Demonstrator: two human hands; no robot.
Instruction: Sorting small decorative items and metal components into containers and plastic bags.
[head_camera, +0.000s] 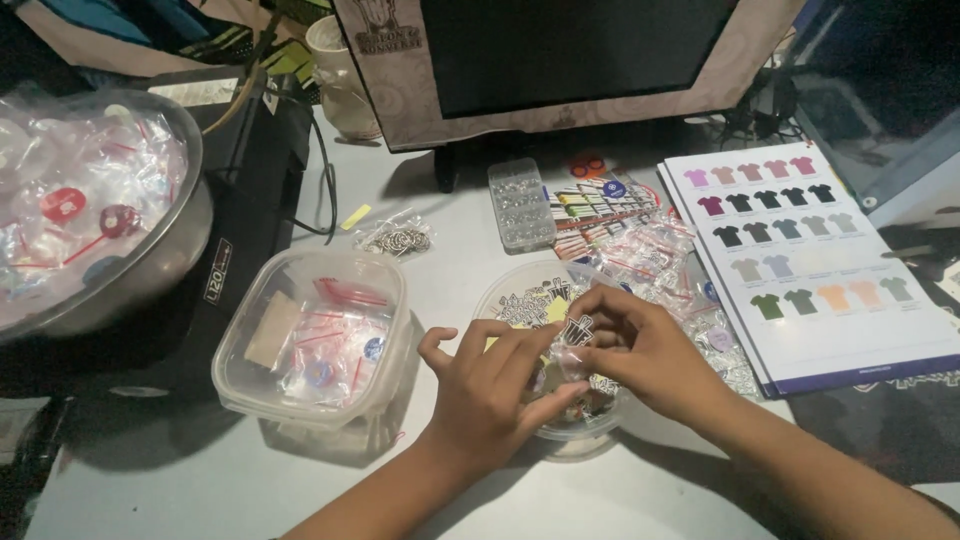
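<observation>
My left hand (495, 385) and my right hand (640, 345) meet over a round clear plastic container (500, 295) filled with several small black-and-white charms. Between the fingertips of both hands sits one small charm (577, 330), pinched from both sides. The left thumb points up, away from the charm. Part of the container's contents is hidden under my hands.
A square clear tub (310, 335) of small red-striped bags stands to the left. A metal bowl (195, 215) of bagged items rests on a black machine (250, 200). A shirt colour chart (810, 250), loose small bags (655, 255), a clear bead box (520, 203) and a monitor (560, 60) lie beyond.
</observation>
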